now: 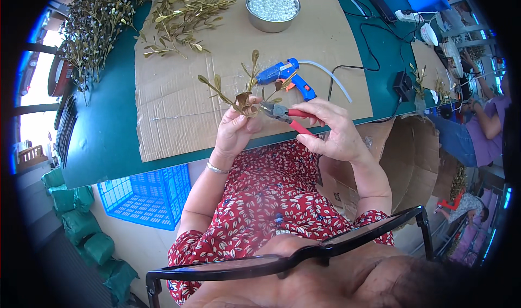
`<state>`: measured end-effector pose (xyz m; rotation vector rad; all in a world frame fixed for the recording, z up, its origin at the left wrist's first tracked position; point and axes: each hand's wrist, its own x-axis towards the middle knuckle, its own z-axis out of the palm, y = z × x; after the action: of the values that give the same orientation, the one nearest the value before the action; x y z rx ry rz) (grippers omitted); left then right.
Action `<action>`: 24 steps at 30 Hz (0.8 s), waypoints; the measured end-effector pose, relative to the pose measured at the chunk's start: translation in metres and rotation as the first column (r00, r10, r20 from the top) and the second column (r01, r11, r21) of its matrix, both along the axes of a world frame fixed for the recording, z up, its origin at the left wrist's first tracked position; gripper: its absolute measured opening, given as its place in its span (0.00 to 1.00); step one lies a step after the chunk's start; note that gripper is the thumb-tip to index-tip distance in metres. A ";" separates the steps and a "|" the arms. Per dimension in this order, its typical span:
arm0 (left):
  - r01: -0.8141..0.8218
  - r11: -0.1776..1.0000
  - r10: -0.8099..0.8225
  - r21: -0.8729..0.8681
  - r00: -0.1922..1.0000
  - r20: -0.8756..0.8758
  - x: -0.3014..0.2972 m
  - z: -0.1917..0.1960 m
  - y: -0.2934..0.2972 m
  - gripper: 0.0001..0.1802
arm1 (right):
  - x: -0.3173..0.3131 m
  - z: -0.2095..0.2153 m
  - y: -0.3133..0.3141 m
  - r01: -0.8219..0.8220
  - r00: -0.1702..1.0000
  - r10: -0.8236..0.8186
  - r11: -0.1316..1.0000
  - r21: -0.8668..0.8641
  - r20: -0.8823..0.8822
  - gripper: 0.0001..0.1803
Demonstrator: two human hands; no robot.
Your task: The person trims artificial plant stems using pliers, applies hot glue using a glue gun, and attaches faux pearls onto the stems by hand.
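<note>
My left hand (236, 130) pinches a gold-brown artificial leaf sprig (247, 102) near its lower end, above the front edge of the cardboard. In my right hand (337, 127) is a pair of pliers (296, 118) with red handles, slightly spread. The metal jaws are at the sprig, beside my left fingertips; whether they grip it I cannot tell. Just beyond lies a blue glue gun (282, 73) with a clear glue stick out of its back. A steel bowl (273, 23) of pearly white beads stands at the far side of the cardboard.
Loose gold leaf sprigs (187, 20) lie on the cardboard sheet (173, 110); a berried bunch (97, 25) is at far left. A black cable (374, 55) crosses the green table (103, 139). Below stand a blue crate (144, 196) and an open carton (407, 156). Another person (483, 123) works at right.
</note>
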<state>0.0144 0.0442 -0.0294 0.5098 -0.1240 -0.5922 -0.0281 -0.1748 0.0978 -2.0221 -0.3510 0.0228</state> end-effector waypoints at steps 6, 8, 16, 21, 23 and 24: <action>0.042 0.999 -0.042 0.013 0.999 0.024 0.001 -0.002 0.001 0.27 | 0.004 0.004 0.003 -0.016 0.999 0.018 0.999 -0.045 0.040 0.25; 0.034 0.999 -0.035 0.027 0.999 0.020 0.000 -0.001 0.000 0.26 | 0.004 0.007 0.003 -0.021 1.000 0.022 0.998 -0.053 0.012 0.25; 0.037 0.999 -0.038 0.040 0.998 0.040 0.002 -0.007 -0.001 0.26 | 0.009 0.007 0.000 -0.027 0.995 0.034 0.996 -0.082 0.092 0.24; 0.064 0.998 -0.064 -0.003 0.998 0.030 0.003 -0.003 0.000 0.24 | 0.008 0.009 -0.005 -0.039 0.991 0.053 0.993 -0.110 0.123 0.25; 0.065 0.998 -0.065 -0.014 0.998 0.001 0.003 -0.003 0.000 0.24 | 0.007 0.010 -0.006 -0.038 0.994 0.050 0.992 -0.121 0.093 0.26; 0.067 0.998 -0.067 -0.010 0.998 0.000 0.002 -0.003 0.000 0.24 | 0.007 0.009 -0.005 -0.036 0.995 0.047 0.992 -0.118 0.093 0.26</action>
<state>0.0165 0.0443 -0.0324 0.4971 -0.1444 -0.6565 -0.0211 -0.1798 0.1071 -2.1354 -0.4620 -0.0279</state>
